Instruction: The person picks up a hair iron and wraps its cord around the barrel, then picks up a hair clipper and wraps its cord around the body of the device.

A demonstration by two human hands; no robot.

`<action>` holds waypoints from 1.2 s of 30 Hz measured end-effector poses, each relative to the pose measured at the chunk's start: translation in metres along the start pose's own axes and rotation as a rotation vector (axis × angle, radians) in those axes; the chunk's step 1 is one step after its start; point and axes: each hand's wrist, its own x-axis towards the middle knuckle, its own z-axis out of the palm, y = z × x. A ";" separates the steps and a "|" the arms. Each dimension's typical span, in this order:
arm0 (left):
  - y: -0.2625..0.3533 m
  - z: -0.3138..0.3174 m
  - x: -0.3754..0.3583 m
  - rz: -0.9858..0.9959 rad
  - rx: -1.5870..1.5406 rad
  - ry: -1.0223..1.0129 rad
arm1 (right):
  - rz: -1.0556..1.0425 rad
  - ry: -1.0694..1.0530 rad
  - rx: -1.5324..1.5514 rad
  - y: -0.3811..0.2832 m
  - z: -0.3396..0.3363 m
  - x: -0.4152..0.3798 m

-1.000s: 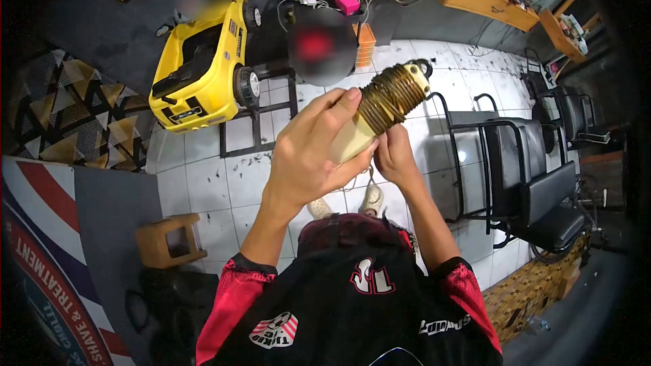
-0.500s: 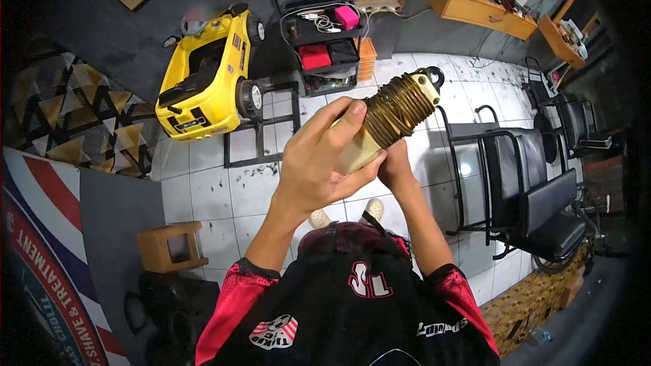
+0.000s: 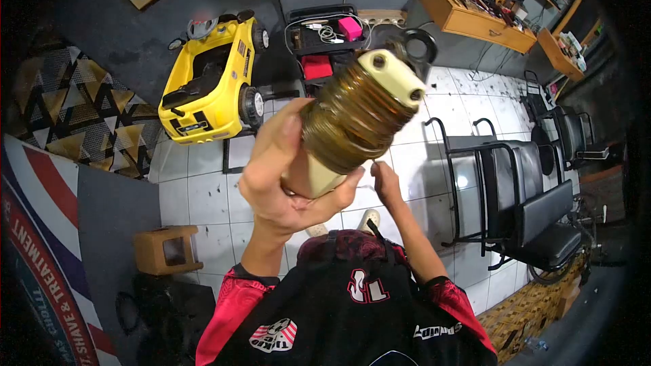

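Observation:
A cream-coloured device (image 3: 393, 78) has many turns of brownish translucent cord (image 3: 356, 118) wound round its middle. Two dark holes and a black ring show at its upper end. My left hand (image 3: 285, 176) grips its lower body, fingers and thumb wrapped round it, and holds it up near the camera. Below and to the right of the device is my right hand (image 3: 386, 181), its fingers closed. A thin strand seems to show beside its fingertips; what they pinch is too small to make out.
A yellow toy car (image 3: 210, 88) stands at the upper left, near a black shelf cart (image 3: 319, 44). Black metal-framed chairs (image 3: 522, 196) are on the right. A brown stool (image 3: 166, 249) stands lower left. Wooden drawers (image 3: 475, 17) are on the far wall.
My left hand has brought the device closer to the camera and a little left, so it looks larger. My right hand has come away from the device, lower down.

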 end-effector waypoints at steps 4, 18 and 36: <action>-0.004 -0.006 0.004 0.004 -0.035 0.016 | 0.193 -0.110 -0.152 0.071 0.031 -0.074; -0.007 0.007 -0.020 -0.187 -0.090 -0.022 | 0.312 0.124 0.429 -0.037 -0.058 0.091; -0.009 0.001 -0.020 -0.169 -0.066 -0.016 | -0.004 0.196 0.272 -0.168 -0.156 0.157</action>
